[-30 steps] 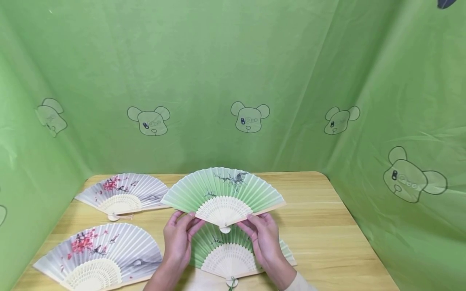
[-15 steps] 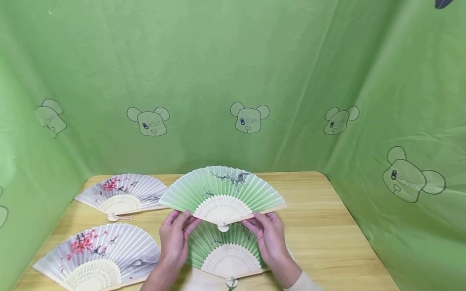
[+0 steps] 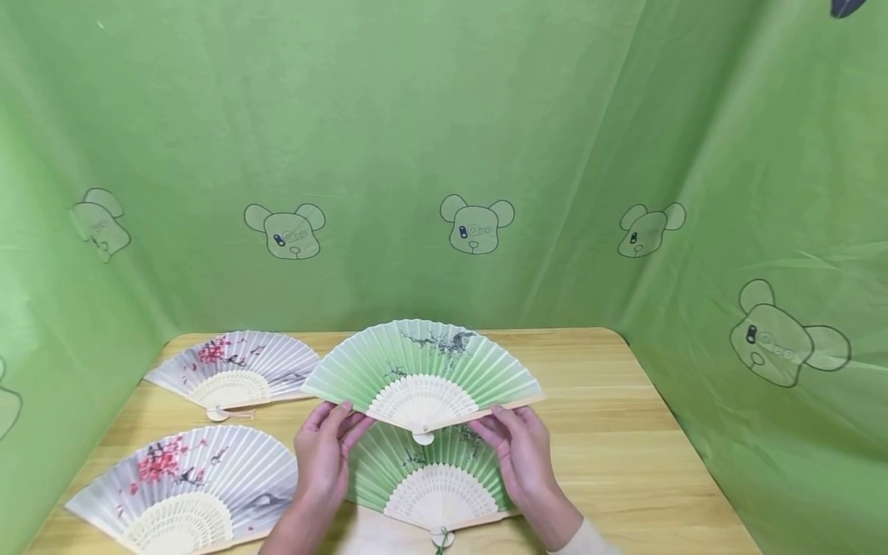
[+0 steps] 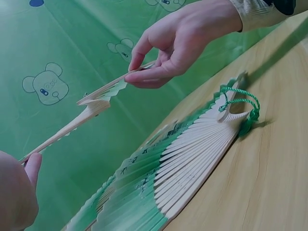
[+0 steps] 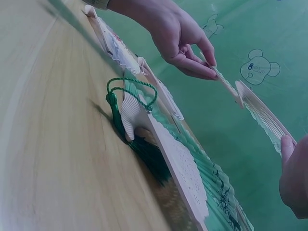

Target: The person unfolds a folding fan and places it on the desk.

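Observation:
A spread green folding fan (image 3: 423, 362) with a dark branch print and pale slatted ribs is held up between both hands. My left hand (image 3: 324, 451) pinches its left outer rib, thumb on top and fingers beneath. At the right outer rib my right hand (image 3: 523, 455) pinches likewise. The wrist views show this fan edge-on, clear of the table. Below it a second green fan (image 3: 440, 493) lies spread on the table, its upper part partly hidden by the held one. A green cord with a tassel (image 5: 139, 144) hangs at its pivot end.
Two spread grey fans with pink blossom lie at the left, one far (image 3: 236, 370) and one near (image 3: 187, 486). The wooden table (image 3: 624, 447) has green cloth walls (image 3: 388, 116) with bear-head prints behind and at both sides.
Both hands have slid outward along the fan's outer ribs, away from the pivot, the left going left and the right going right. The held fan has shifted slightly left.

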`<state>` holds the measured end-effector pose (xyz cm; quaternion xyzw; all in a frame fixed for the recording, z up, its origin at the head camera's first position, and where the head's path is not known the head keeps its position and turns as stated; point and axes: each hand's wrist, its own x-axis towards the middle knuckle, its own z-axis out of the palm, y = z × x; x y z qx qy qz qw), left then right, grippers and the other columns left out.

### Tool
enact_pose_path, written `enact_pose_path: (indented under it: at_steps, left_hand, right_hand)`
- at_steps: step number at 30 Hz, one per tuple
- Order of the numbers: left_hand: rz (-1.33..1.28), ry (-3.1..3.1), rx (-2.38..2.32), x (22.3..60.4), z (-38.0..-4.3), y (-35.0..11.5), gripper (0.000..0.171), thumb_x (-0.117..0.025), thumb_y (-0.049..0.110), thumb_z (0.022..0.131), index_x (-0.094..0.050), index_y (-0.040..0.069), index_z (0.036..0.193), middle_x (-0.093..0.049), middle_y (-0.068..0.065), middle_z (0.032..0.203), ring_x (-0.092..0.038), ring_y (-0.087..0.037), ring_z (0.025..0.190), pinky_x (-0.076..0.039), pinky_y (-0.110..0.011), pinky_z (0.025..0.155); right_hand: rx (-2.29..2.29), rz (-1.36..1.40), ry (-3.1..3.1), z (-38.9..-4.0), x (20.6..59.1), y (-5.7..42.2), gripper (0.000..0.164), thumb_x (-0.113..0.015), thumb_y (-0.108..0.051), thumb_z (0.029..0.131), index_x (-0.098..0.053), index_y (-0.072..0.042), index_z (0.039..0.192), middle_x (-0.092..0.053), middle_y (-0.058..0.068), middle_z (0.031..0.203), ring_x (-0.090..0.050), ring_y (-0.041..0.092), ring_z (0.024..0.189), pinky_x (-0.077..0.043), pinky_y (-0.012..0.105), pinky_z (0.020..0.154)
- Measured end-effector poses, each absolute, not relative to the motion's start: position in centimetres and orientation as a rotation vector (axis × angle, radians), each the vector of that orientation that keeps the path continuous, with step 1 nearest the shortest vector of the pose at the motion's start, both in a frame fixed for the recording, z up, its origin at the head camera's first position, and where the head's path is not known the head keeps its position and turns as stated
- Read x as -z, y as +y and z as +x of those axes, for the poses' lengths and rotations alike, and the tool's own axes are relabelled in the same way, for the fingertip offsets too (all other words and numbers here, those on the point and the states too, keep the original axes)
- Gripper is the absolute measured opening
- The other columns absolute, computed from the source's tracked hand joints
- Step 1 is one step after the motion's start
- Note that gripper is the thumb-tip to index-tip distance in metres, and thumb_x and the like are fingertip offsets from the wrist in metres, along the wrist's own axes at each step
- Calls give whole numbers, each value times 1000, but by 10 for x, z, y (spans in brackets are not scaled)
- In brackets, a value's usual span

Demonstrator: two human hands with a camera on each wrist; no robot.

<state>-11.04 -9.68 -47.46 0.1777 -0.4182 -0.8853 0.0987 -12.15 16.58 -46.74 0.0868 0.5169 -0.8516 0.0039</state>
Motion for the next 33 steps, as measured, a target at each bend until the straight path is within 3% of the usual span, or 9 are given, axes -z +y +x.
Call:
enact_pose_path:
  at_steps: [8,33]
  left_hand:
    - [515,-1255,2632,474,-108,-104,29,-58,0,102,-49,3,130,-76,-4,94,-76,-17,84,-67,-36,95]
    - [582,-1130,2640,473,-110,-104,21,-59,2,103,-47,5,120,-67,-2,95,-74,-16,84,-66,-34,97]
  right_hand:
    - [2677,297,1618,-120,468,170,24,-55,-2,103,-46,2,125,-62,4,105,-69,14,92,-65,32,100]
    - [2705,356,1614,-116,469,184,19,-52,-5,106,-43,4,120,-67,7,102,-74,18,95,-64,34,104]
